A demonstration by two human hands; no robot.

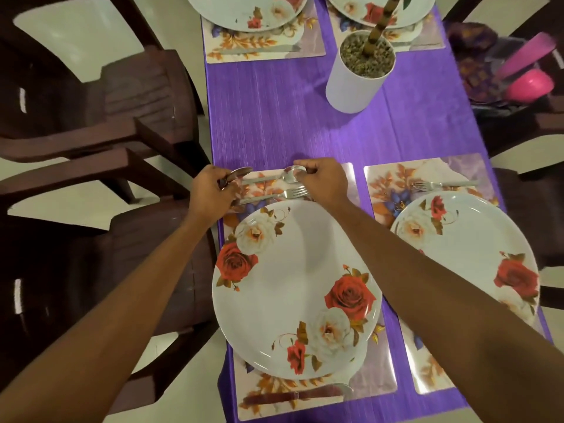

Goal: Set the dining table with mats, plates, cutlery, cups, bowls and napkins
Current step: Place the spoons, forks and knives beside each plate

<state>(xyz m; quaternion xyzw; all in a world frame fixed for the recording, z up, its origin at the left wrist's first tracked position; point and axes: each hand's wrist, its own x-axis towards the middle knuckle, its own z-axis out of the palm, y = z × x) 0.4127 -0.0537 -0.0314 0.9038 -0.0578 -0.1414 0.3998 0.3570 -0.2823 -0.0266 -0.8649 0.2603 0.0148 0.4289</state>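
A white plate with red roses sits on a floral mat near the table's front left. Beyond the plate, a fork and a spoon lie across the mat. My right hand pinches the spoon at its bowl end. My left hand grips several more spoons at the mat's left edge. A knife lies on the mat's near strip. A second plate on the right mat has a fork beyond it.
Purple cloth covers the table. A white pot with a plant stands mid-table. Two more plates on mats sit at the far end. Dark chairs flank the left; a chair with pink items is on the right.
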